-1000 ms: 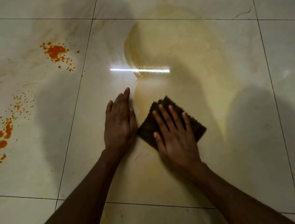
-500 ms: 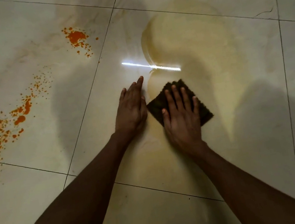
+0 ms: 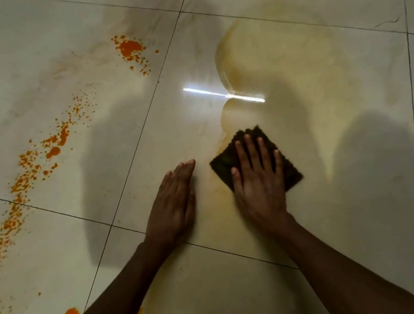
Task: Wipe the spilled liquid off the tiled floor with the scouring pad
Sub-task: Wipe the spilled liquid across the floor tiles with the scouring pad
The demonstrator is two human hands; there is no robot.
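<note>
Orange splatter (image 3: 59, 144) lay well left of the scouring pad (image 3: 289, 170); right hand (image 3: 258, 189) pressed it with straight fingers, left hand (image 3: 173, 207) flat beside, on the yellowish spill (image 3: 281, 66).

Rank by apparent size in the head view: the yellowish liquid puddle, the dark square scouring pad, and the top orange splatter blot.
1. Yellowish liquid puddle, by far the largest.
2. Dark square scouring pad, partly covered by the right hand.
3. Top orange splatter blot, smallest, though it lies farther from the camera.
</note>
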